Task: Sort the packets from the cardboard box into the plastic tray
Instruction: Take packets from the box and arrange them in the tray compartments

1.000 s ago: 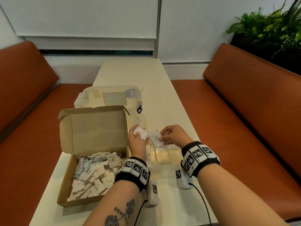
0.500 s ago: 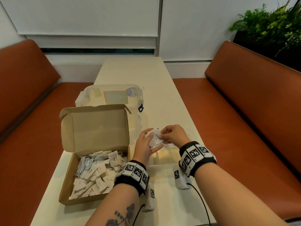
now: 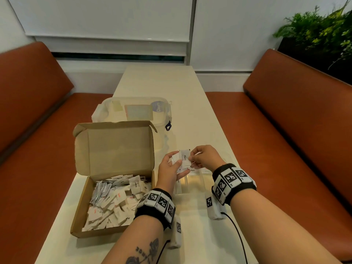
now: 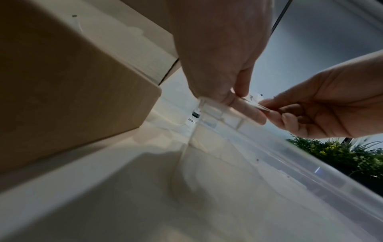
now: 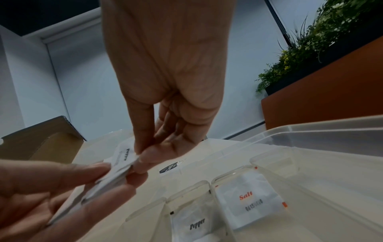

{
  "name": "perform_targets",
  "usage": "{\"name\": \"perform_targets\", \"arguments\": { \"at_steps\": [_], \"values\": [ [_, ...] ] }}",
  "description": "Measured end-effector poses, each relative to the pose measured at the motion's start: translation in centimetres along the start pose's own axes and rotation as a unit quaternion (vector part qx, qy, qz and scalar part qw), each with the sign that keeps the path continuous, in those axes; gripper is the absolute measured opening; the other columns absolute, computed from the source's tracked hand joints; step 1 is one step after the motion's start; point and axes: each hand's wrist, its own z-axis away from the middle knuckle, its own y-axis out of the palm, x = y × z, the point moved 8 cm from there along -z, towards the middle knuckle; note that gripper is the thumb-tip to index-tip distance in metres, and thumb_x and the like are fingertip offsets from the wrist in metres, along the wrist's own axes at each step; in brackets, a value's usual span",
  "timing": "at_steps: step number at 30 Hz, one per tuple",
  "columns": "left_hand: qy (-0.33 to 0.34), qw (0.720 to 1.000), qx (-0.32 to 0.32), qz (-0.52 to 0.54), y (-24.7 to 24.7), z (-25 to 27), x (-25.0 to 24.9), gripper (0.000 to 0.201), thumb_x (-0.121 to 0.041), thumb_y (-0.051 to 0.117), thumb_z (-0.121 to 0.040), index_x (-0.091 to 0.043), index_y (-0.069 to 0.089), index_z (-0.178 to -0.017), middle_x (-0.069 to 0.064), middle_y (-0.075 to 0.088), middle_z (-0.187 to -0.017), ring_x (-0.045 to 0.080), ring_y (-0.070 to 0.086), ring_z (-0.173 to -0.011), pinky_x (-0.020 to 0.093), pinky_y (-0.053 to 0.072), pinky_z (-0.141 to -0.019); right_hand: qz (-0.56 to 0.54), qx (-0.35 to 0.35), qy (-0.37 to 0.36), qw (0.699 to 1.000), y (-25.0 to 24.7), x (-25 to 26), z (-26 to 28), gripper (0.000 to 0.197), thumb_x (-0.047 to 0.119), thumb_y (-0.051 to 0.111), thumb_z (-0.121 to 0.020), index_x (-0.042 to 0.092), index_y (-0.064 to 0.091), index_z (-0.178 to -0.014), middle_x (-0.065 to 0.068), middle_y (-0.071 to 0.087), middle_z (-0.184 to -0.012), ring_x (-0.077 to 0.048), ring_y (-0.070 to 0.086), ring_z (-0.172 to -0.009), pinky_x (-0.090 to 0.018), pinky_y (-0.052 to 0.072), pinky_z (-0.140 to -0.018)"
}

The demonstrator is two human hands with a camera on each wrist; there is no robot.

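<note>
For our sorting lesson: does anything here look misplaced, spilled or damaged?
Nothing stands out. The tray holds a Pepper packet and a Salt packet in separate compartments; the rest lie loose in the cardboard box, none spilled on the table.

Cream table (image 3: 163,86), orange-brown bench seats (image 3: 297,119) either side, lidded clear container (image 3: 133,109), green plant (image 3: 320,31), white blinds (image 3: 106,18)

raised box lid (image 3: 114,147) walls left side, bare table (image 3: 162,82) beyond, plastic tray (image 5: 311,163) open above

Soft, even indoor light; wide-angle bending at the edges (strongest in the wrist views), where close surfaces blur.
</note>
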Motion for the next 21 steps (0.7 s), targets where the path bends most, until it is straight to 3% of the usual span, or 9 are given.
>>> {"name": "perform_targets", "arguments": {
  "at_steps": [4, 8, 11, 13, 15, 18, 21],
  "values": [
    [0.023, 1.0, -0.014, -0.004, -0.4, -0.4, -0.1, 0.028, 0.002, 0.053, -0.092, -0.021, 0.06, -0.107, 0.02, 0.056, -0.113, 0.028, 0.064, -0.098, 0.031, 0.06, -0.065, 0.008, -0.019, -0.011, 1.0, -0.2, 0.2, -0.4, 0.008, 0.001, 0.063, -0.086, 0.006, 0.058, -0.082, -0.011, 0.062, -0.072, -0.016, 0.058, -0.057, -0.019, 0.05, -0.053],
    [0.059, 0.995, -0.076, 0.002, -1.9, -0.9, -0.4, 0.029, 0.002, 0.052, -0.093, -0.024, 0.061, -0.102, 0.007, 0.051, -0.109, 0.018, 0.062, -0.091, 0.028, 0.059, -0.063, 0.013, -0.07, -0.023, 0.997, -1.3, -0.1, -0.6, 0.007, 0.001, 0.06, -0.087, 0.007, 0.059, -0.082, -0.007, 0.06, -0.069, -0.016, 0.056, -0.057, -0.024, 0.05, -0.057],
    [0.073, 0.992, -0.101, -0.023, -2.6, -1.0, -0.3, 0.029, -0.001, 0.049, -0.095, -0.028, 0.06, -0.101, 0.0, 0.054, -0.106, 0.009, 0.067, -0.078, 0.025, 0.058, -0.065, 0.15, -0.105, -0.043, 0.982, -2.1, 0.0, -0.9, 0.009, 0.002, 0.055, -0.087, 0.007, 0.063, -0.085, -0.006, 0.061, -0.075, -0.018, 0.056, -0.067, -0.03, 0.052, -0.068],
    [0.075, 0.99, -0.108, -0.044, -2.8, -1.1, -0.1, 0.028, -0.002, 0.049, -0.096, -0.028, 0.06, -0.102, 0.0, 0.054, -0.108, 0.007, 0.067, -0.076, 0.024, 0.058, -0.065, 0.254, -0.089, -0.052, 0.962, -1.7, 0.0, -1.1, 0.014, 0.002, 0.053, -0.088, 0.005, 0.066, -0.09, -0.008, 0.065, -0.086, -0.02, 0.058, -0.076, -0.032, 0.052, -0.075],
    [0.08, 0.988, -0.111, -0.069, -2.8, -1.1, -0.1, 0.027, -0.003, 0.049, -0.096, -0.025, 0.059, -0.107, 0.002, 0.052, -0.113, 0.009, 0.067, -0.081, 0.022, 0.058, -0.064, 0.339, -0.053, -0.057, 0.938, -0.7, -0.1, -1.2, 0.017, 0.002, 0.052, -0.089, 0.006, 0.068, -0.095, -0.01, 0.068, -0.098, -0.021, 0.061, -0.085, -0.029, 0.05, -0.078],
    [0.087, 0.985, -0.104, -0.106, -2.5, -1.1, -0.3, 0.026, -0.001, 0.048, -0.095, -0.022, 0.057, -0.11, 0.006, 0.05, -0.118, 0.021, 0.058, -0.104, 0.02, 0.058, -0.064, 0.418, -0.011, -0.052, 0.907, 0.6, 0.0, -1.6, 0.022, 0.001, 0.05, -0.091, 0.004, 0.068, -0.103, -0.014, 0.067, -0.108, -0.027, 0.064, -0.097, -0.029, 0.051, -0.085],
    [0.086, 0.983, -0.098, -0.127, -2.3, -1.0, -0.5, 0.027, -0.001, 0.048, -0.096, -0.021, 0.055, -0.111, 0.007, 0.05, -0.12, 0.023, 0.055, -0.108, 0.021, 0.058, -0.066, 0.472, 0.018, -0.041, 0.881, 1.7, 0.0, -2.0, 0.026, -0.003, 0.048, -0.091, 0.0, 0.065, -0.111, -0.017, 0.065, -0.113, -0.031, 0.064, -0.101, -0.032, 0.052, -0.089]
  ]
}}
